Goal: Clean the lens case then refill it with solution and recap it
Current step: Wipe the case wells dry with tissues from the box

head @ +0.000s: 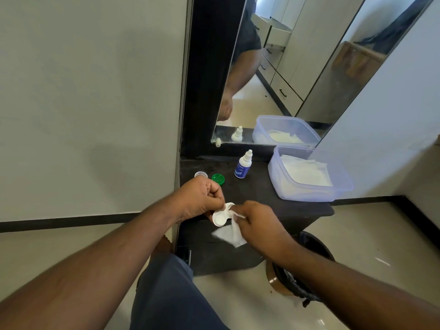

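A clear plastic tub (309, 177) is sitting on the dark worktop (257, 186), holding folded white tissues (306, 172). The solution bottle (242, 164) is standing upright (its blue label unreadable). Both hands are working close together above the worktop's front: the left hand (200, 198) is gripping the white lens case (221, 216), wells facing up, while the right hand (254, 222) is pinching a tissue (232, 235) into it. A green cap (218, 179) and a clear cap (200, 174) are lying behind.

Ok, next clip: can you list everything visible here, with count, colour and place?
lens case: one, white, open, held above the shelf
tissue: one, white, in the right hand, against the case
caps: two, one green, one clear, far left of the shelf
solution bottle: one, white with blue label, upright by the mirror
tub: one, clear, holds white tissues, right side of the shelf
shelf: one, black
mirror: one, behind the shelf
bin: one, dark, on the floor
left hand: holds the case
right hand: pinches the tissue
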Demonstrator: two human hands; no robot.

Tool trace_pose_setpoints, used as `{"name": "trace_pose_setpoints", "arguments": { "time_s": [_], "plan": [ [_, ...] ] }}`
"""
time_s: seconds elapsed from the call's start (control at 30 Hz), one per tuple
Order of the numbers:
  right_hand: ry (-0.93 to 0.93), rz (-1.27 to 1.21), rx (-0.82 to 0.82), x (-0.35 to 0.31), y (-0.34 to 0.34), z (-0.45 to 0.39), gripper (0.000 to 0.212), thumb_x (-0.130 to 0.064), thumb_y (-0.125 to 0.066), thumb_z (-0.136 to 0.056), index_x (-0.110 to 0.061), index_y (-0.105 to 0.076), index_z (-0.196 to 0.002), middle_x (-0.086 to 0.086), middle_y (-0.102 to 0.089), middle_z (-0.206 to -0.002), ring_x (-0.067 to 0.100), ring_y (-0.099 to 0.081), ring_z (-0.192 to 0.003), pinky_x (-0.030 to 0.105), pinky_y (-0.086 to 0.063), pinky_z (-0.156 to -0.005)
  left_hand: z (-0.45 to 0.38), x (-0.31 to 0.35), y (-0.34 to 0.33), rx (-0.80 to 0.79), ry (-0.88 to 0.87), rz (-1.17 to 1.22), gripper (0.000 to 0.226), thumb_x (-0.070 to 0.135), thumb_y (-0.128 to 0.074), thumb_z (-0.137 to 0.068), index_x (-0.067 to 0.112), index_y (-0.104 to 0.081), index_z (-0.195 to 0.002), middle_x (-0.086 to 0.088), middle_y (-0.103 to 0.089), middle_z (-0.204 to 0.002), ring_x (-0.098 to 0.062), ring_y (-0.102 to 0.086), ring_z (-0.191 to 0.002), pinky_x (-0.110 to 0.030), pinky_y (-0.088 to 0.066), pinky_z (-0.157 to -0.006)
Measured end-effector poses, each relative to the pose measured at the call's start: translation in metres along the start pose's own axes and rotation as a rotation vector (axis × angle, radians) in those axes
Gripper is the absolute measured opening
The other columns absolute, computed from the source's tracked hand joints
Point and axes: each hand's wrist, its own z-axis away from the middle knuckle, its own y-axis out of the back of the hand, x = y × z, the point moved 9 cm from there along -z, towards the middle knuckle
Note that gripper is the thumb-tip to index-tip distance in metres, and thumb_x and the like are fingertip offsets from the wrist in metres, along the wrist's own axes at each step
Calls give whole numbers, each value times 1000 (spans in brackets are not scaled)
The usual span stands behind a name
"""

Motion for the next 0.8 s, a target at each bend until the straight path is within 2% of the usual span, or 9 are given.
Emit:
{"name": "trace_pose_setpoints", "arguments": {
  "time_s": [0.07, 0.17, 0.23, 0.3, 0.4, 0.5, 0.6, 0.67, 0.8],
  "plan": [
    [-258, -528, 12, 13, -7, 5, 26, -13, -52, -95, -10, -67, -115, 3, -69, -103, 16, -63, -91, 26, -49, -78, 0, 0, 0, -4, 6, 15, 5, -9, -62, -78, -8, -67, -81, -8, -64, -63, -3, -60, -49, -13, -47, -48],
    [-576, -1378, -5, 15, -33, 22, 20, -5, -51, -92, -7, -71, -91, 9, -73, -77, 19, -67, -71, 30, -55, -62, 0, -2, 0, -21, 17, 8, 4, -6, -64, -79, -6, -67, -81, -11, -65, -68, -4, -61, -51, -12, -47, -49],
    [-625, -1852, 34, 3, -45, 29, 16, 1, -53, -82, -5, -68, -84, 13, -73, -73, 20, -67, -66, 26, -54, -55, -1, -1, 1, -24, 9, 8, 5, -5, -65, -80, -6, -67, -83, -15, -67, -74, -5, -63, -55, -13, -49, -51],
    [-554, -2161, 177, -1, -52, 34, 24, -1, -56, -69, -6, -65, -91, 14, -73, -81, 21, -64, -73, 22, -51, -51, -2, 0, 0, -37, 5, 4, 6, -3, -67, -79, -4, -69, -84, -16, -70, -82, -7, -66, -62, -16, -52, -55],
    [-490, -2221, 369, 18, -59, 42, 28, 0, -55, -76, -11, -66, -100, 9, -72, -90, 16, -63, -75, 23, -50, -54, -2, -2, -2, -52, 24, -1, 7, 0, -68, -80, 0, -71, -86, -9, -71, -83, -6, -67, -66, -16, -51, -55],
    [-267, -1709, 451, 48, -25, 42, 29, -4, -51, -92, -20, -68, -110, 1, -70, -93, 10, -65, -77, 25, -52, -70, -3, -5, -3, -82, 49, -13, 6, 2, -67, -81, 3, -71, -86, -4, -71, -85, -5, -67, -66, -15, -51, -54],
    [295, -412, 500, 27, 45, 38, 31, -12, -50, -90, -25, -64, -114, 1, -64, -103, 13, -62, -91, 19, -50, -79, -4, -5, -1, -84, 45, -43, 8, 3, -67, -82, 6, -73, -87, 1, -71, -85, -5, -67, -70, -16, -52, -57],
    [672, 211, 371, -4, 44, 36, 37, -7, -65, -81, -14, -64, -117, 8, -63, -100, 24, -61, -84, 28, -50, -71, -4, -3, 0, -76, 36, -47, 10, 2, -66, -82, 8, -74, -85, 0, -72, -86, -4, -67, -70, -16, -53, -58],
    [1067, 800, 205, -25, 25, 31, 50, -10, -78, -73, -10, -61, -120, 10, -65, -103, 25, -59, -81, 35, -48, -66, -3, -4, -3, -81, 18, -90, 12, 2, -65, -81, 9, -74, -83, 1, -72, -83, -4, -66, -70, -14, -51, -59]
  ]
}}
